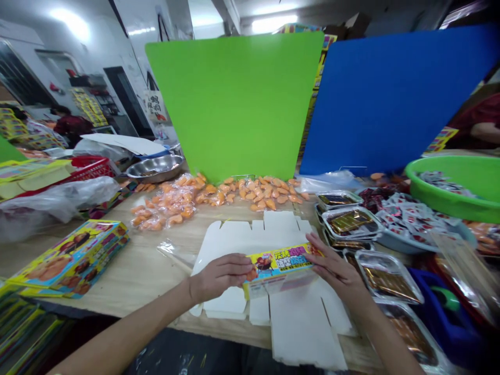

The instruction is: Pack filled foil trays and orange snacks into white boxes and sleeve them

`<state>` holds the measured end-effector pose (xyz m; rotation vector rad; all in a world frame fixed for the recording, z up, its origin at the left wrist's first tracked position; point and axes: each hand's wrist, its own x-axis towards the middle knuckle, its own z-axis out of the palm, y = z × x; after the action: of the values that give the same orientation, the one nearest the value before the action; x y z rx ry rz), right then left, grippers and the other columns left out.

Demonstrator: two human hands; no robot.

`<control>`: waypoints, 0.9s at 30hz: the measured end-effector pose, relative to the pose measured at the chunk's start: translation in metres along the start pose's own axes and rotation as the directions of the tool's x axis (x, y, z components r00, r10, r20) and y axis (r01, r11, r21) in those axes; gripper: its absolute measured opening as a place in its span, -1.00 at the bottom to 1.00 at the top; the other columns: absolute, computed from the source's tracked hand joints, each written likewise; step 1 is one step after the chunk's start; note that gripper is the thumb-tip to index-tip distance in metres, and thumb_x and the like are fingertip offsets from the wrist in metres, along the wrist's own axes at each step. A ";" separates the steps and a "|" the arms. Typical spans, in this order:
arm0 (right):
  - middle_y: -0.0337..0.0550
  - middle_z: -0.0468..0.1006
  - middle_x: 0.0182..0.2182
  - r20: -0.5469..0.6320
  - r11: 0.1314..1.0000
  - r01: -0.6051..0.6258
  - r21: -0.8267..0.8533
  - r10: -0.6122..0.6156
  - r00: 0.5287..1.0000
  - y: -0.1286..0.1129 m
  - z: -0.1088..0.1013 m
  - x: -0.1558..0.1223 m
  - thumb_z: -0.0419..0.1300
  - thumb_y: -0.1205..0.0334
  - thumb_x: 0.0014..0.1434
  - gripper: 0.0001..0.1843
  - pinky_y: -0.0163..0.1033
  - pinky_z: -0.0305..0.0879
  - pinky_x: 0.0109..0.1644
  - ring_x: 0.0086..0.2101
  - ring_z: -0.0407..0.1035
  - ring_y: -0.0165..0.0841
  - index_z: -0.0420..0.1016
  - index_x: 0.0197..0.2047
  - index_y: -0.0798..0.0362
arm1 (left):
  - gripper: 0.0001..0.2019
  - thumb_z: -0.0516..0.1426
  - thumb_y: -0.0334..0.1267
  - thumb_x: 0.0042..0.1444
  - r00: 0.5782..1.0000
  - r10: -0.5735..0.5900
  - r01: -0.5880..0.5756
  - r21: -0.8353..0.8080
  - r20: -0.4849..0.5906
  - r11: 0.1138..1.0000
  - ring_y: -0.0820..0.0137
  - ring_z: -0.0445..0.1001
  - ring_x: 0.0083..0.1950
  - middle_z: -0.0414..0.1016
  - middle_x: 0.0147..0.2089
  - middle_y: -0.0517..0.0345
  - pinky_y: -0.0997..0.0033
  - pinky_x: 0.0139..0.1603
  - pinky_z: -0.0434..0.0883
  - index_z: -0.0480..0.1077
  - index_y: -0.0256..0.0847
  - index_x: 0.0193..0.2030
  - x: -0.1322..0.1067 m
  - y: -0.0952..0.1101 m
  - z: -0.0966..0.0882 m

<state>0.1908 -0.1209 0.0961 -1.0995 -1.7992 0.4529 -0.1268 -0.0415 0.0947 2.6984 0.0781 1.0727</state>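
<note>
the left hand (221, 277) and the right hand (332, 268) grip narrow on both ends of a yellow printed card (278, 264), it seems to keep it straight above the flat white die-cut carton (297, 317) on the wooden table (136, 276).

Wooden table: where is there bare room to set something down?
Bare wood lies between the stacked yellow printed boxes and the flat white carton blank, below the orange packets. Crowded: the right side, with foil-covered trays and the bowl of red-printed sachets.
</note>
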 end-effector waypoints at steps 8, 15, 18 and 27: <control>-0.27 0.16 0.16 0.017 0.999 0.043 0.010 -0.043 0.999 -0.002 -0.003 0.002 0.07 0.34 0.14 -0.66 0.00 0.01 0.21 0.18 -0.05 -0.29 0.40 -0.02 -0.14 | -0.63 0.14 -0.20 0.03 0.964 -0.175 0.146 0.151 0.199 0.978 0.31 0.45 -0.19 0.49 -0.27 0.03 0.22 -0.04 0.36 0.33 -0.12 0.01 0.061 0.031 -0.010; -0.32 0.15 0.16 -0.031 0.999 0.026 0.026 -0.025 0.999 -0.008 0.003 0.000 0.05 0.29 0.17 -0.68 -0.04 0.00 0.22 0.20 -0.10 -0.35 0.38 -0.01 -0.18 | -0.66 0.00 -0.37 0.14 0.967 -0.191 0.163 0.167 0.169 0.972 0.29 0.20 0.19 0.34 0.11 0.05 0.28 0.13 0.23 0.30 -0.09 0.06 0.073 0.037 0.027; -0.28 0.12 0.19 -0.047 0.994 0.057 -0.091 -0.062 0.997 -0.016 -0.001 -0.003 0.05 0.27 0.17 -0.68 -0.06 -0.01 0.22 0.21 -0.15 -0.33 0.39 -0.01 -0.15 | -0.56 0.03 -0.37 0.12 0.986 -0.098 0.068 0.214 0.135 0.974 0.37 0.21 0.20 0.36 0.11 0.13 0.41 0.16 0.19 0.17 -0.06 0.17 0.063 0.027 0.031; -0.02 0.37 -0.31 -0.785 0.502 -0.746 -0.437 0.192 0.589 -0.019 -0.118 -0.135 -0.03 0.15 0.17 -0.72 -0.11 0.21 -0.11 -0.24 0.28 -0.23 0.43 -0.27 0.11 | -0.57 -0.03 -0.30 0.17 0.990 -0.069 0.023 0.344 0.121 0.939 0.35 0.30 0.14 0.36 0.11 0.15 0.38 0.07 0.32 0.13 -0.07 0.20 0.069 0.033 0.026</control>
<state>0.3035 -0.2624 0.0951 -2.1010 -0.9224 -0.4163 -0.0596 -0.0689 0.1305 3.0503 0.3327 0.9382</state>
